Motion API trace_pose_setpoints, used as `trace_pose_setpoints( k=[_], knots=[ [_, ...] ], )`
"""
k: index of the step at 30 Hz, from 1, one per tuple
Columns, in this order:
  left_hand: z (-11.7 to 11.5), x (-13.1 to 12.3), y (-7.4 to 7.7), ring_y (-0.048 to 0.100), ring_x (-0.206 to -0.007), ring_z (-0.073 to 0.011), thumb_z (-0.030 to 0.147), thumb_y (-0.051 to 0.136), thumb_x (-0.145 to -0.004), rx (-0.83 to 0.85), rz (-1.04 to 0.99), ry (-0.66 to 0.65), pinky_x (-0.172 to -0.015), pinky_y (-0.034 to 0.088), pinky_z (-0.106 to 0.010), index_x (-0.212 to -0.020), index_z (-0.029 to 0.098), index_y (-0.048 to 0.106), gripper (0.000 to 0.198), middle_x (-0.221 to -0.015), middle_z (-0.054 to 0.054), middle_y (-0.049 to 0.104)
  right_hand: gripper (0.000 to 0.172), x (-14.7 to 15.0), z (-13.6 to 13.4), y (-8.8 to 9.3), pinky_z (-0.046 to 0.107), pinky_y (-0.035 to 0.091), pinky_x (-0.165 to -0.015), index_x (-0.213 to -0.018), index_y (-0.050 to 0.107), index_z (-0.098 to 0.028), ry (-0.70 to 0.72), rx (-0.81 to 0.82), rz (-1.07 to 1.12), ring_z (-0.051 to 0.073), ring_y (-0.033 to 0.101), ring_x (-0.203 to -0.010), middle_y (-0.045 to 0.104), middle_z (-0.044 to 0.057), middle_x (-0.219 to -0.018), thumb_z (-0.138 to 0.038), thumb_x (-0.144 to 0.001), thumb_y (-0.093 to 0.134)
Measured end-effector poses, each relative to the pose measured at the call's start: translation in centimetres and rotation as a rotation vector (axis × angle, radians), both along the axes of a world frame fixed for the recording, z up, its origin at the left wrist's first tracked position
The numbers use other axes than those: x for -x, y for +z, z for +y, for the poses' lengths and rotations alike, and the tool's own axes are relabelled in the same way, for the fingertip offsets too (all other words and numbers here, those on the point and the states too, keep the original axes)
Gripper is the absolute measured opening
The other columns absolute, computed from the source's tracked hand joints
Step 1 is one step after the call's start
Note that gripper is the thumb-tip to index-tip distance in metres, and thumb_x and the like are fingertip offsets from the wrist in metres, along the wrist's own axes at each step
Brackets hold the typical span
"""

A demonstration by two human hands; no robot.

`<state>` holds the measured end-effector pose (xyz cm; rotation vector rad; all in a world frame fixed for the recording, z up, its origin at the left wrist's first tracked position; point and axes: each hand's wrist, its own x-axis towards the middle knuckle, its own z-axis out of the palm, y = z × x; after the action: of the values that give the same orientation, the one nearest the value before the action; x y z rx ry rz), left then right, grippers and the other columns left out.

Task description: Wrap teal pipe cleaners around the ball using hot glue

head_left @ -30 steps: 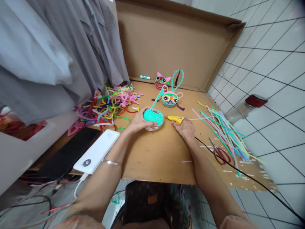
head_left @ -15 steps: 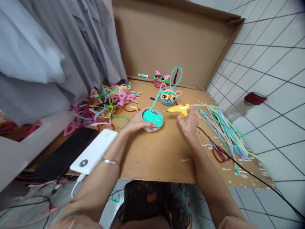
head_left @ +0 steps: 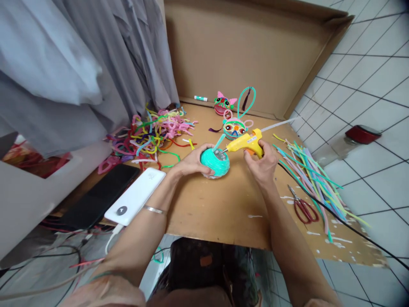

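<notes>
My left hand is wrapped round a ball coiled with turquoise pipe cleaner, its upper side showing an uncovered greyish patch. A loose turquoise end sticks up from it. In my right hand is a yellow hot glue gun, with a clear glue stick jutting out of its back. The metal nozzle points left at the bare patch; whether it touches I cannot tell. Just behind stands a finished-looking animal head with pink loop ears and a turquoise hanging loop.
Tangled pipe cleaners lie at the left, straight ones at the right beside red-handled scissors. A black cord crosses the right side. A white power bank and black phone lie front left. Cardboard stands behind.
My right hand has raised the glue gun and brought its nozzle left to the ball's top. The ball has turned, showing more of its uncovered patch. The whole view has shifted slightly.
</notes>
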<state>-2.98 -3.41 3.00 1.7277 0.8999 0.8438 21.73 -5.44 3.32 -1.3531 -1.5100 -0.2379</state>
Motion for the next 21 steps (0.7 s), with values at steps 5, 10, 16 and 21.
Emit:
trace_pose_setpoints(
  k=[5,10,16,21],
  knots=[
    [0.05,0.21,0.06,0.060,-0.109,-0.0268,0.037,0.082,-0.046,-0.013,0.001,-0.051,-0.093,0.050,-0.039,-0.125,0.018,0.052,0.087,-0.120,-0.007,0.062,0.033,0.08,-0.05,-0.08,0.041,0.048,-0.082,-0.101,0.062,-0.022,-0.015,-0.028,-0.053,0.025,0.062,-0.087,0.068,0.007,-0.093,-0.040,-0.073,0.062],
    [0.13,0.21,0.08,0.060,-0.111,-0.0276,0.038,0.083,-0.045,-0.025,0.010,-0.059,-0.094,0.050,-0.039,-0.123,0.018,0.053,0.086,-0.120,-0.007,0.062,0.031,0.40,-0.22,-0.16,0.039,0.050,-0.078,-0.101,0.062,-0.021,-0.011,-0.047,-0.070,0.026,0.064,-0.085,0.070,0.007,-0.093,-0.039,-0.075,0.062],
    [0.16,0.25,0.00,0.058,-0.114,-0.0282,0.036,0.084,-0.046,-0.056,0.012,-0.070,-0.096,0.049,-0.040,-0.126,0.019,0.054,0.086,-0.123,-0.008,0.062,0.032,0.62,-0.46,-0.25,0.039,0.050,-0.080,-0.104,0.063,-0.022,0.000,-0.036,-0.084,0.025,0.065,-0.087,0.072,0.007,-0.097,-0.040,-0.077,0.061],
    [0.13,0.18,0.03,0.059,-0.110,-0.0276,0.034,0.084,-0.045,-0.037,0.006,-0.066,-0.093,0.050,-0.040,-0.124,0.019,0.054,0.085,-0.121,-0.007,0.062,0.031,0.68,-0.44,-0.30,0.040,0.049,-0.081,-0.105,0.062,-0.023,0.010,-0.035,-0.085,0.026,0.065,-0.090,0.071,0.007,-0.098,-0.039,-0.078,0.061]
  ],
)
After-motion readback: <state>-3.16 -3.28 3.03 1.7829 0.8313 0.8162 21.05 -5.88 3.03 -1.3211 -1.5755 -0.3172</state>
